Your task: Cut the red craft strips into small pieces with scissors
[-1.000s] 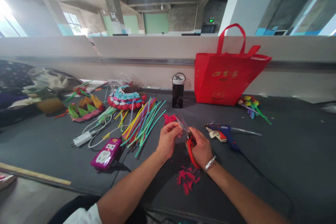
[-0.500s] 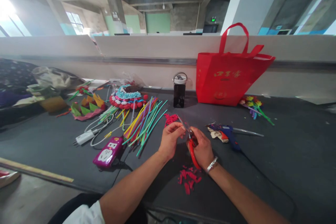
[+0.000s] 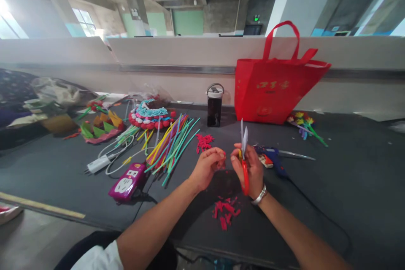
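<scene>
On the head cam we've got our right hand [image 3: 255,173] wrapped around the red-handled scissors [image 3: 246,179], blades pointing up past our fingers and slightly parted. Our left hand [image 3: 206,168], near it but not touching, has thumb and fingers pinched on a tiny red bit [image 3: 224,154]. We see a red pile [image 3: 204,142] just beyond the left hand, loose red scraps [image 3: 224,218] on the near side of both hands, and a blue glue gun [image 3: 278,163] right of the right hand.

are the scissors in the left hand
No, the red-handled scissors are held in the right hand, and the left hand is apart from them.
</scene>
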The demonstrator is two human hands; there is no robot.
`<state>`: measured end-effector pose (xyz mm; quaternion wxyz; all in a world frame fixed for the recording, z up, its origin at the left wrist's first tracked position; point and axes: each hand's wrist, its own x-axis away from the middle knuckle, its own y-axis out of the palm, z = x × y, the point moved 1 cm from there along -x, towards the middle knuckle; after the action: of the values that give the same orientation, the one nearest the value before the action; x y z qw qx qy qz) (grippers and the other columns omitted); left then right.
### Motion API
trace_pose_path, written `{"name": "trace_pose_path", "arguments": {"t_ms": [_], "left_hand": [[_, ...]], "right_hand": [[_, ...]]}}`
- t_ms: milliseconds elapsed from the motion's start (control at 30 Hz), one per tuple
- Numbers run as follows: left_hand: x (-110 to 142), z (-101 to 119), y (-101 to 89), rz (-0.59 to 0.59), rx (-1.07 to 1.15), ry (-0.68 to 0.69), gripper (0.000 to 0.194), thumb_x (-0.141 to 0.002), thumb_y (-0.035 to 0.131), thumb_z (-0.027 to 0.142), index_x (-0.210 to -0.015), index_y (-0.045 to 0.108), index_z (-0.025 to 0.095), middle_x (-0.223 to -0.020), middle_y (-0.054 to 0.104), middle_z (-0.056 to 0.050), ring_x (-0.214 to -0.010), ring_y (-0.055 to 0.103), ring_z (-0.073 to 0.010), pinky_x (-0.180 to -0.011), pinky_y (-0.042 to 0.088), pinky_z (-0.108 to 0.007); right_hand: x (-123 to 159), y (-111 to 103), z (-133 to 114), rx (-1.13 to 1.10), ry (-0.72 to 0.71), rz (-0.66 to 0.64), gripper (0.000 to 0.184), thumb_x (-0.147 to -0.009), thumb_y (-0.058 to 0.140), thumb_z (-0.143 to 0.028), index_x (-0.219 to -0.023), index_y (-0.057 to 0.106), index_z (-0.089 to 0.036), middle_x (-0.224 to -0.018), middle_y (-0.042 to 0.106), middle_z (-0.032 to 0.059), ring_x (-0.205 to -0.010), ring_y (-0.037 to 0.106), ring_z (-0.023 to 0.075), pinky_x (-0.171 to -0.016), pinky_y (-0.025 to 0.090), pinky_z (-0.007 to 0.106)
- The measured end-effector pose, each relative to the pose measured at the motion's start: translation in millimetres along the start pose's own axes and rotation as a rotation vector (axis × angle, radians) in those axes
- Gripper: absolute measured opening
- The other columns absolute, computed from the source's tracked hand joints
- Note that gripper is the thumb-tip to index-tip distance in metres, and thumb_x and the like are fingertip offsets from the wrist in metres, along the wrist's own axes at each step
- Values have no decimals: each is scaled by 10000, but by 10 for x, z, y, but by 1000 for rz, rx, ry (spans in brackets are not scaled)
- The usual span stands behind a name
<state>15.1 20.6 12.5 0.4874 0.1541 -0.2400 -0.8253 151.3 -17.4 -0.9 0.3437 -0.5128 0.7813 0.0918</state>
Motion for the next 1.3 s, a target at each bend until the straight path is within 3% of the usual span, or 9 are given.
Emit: {"name": "trace_pose_path", "arguments": {"t_ms": [133,267,500,833,1033,1167,1300], "left_hand": [[1,-29,-11,-29,-47,-85,111,-707,660,235,-681,606,141,-548,474,30,-523,421,-81,-569,348,-225],[-2,-27,-19,-55,-94,-124,120,-717,649,241,-670,603,140,-535,442,37,-514,408,-79,-565,350,-227],[-20,-8,-40,-55,-149,-158,128,-700,673,246,-680,616,134,-549,463,31,-514,414,-78,-546,342,-225],[-27,-6,-41,-48,-265,-128,159,-687,682,287,-665,621,142,-534,482,33,-499,415,-81,-539,320,-236],[-46,28,-56,108,-455,32,132,-681,670,274,-697,626,150,-620,541,24,-561,439,-85,-555,319,-227],[-37,40,-41,60,-508,13,162,-698,671,304,-719,632,147,-633,556,19,-567,444,-88,-560,326,-230],[-24,24,-37,54,-573,-6,188,-680,698,315,-692,621,144,-608,544,28,-551,432,-80,-543,307,-224]], "right_hand": [[-4,-10,-31,-155,66,-57,329,-846,602,-245,-1164,518,-239,-928,628,20,-805,635,157,-741,547,300],[-3,0,-6,-121,52,-92,330,-836,613,-233,-1158,543,-244,-949,630,27,-836,637,166,-782,546,320],[-36,10,-26,-218,107,-85,275,-821,595,-207,-1090,550,-242,-835,612,-11,-714,612,129,-648,533,249],[-55,0,-37,-185,154,-85,257,-793,601,-215,-1048,573,-228,-816,594,-15,-685,584,124,-640,507,248],[-66,10,-10,-315,260,-60,275,-797,606,-252,-1065,547,-235,-782,568,-39,-566,508,86,-516,438,205],[-52,22,15,-307,281,-66,289,-787,615,-255,-1067,549,-233,-775,568,-40,-551,493,84,-498,426,200],[-29,26,25,-210,216,-80,292,-796,606,-252,-1083,557,-235,-806,592,-26,-620,551,109,-565,472,224]]}}
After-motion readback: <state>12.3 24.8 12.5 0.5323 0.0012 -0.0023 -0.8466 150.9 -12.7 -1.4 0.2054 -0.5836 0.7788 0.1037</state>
